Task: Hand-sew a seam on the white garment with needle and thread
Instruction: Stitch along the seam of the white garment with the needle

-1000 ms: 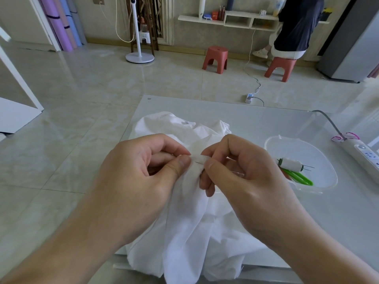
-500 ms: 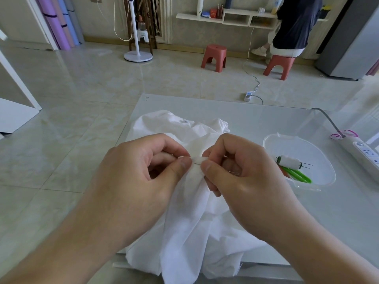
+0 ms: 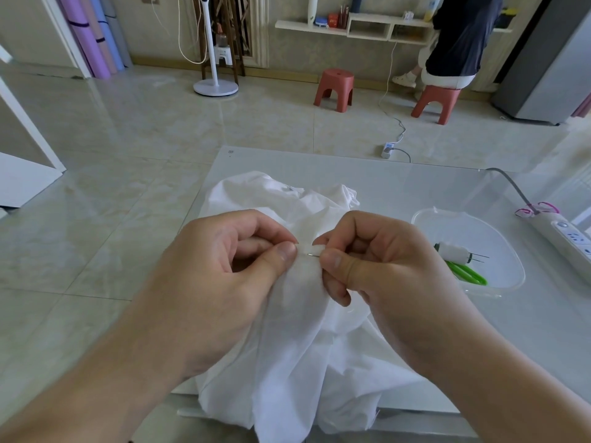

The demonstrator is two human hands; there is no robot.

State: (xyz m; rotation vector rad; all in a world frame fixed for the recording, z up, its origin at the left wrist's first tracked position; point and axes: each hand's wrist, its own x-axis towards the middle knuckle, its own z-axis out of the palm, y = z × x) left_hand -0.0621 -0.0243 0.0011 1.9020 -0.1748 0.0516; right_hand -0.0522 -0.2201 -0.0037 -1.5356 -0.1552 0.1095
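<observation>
- White garment [image 3: 287, 362]: lies bunched on the glass table [image 3: 399, 187], its near part hanging over the table's front edge; a small fold is raised between both hands.
- Needle [image 3: 311, 254]: a short metal length shows at the fold, between the two thumbs; thread not discernible.
- Left hand [image 3: 224, 276]: fingers curled, thumb and forefinger pinching the fold.
- Right hand [image 3: 380, 266]: fingers curled, thumb and forefinger pinching the needle at the fold.
- Clear plastic tray [image 3: 505, 282], right of the garment: holds a white thread spool [image 3: 452, 252] and green scissors [image 3: 468, 274].
- Power strip [image 3: 566, 238]: at the table's right edge.
</observation>
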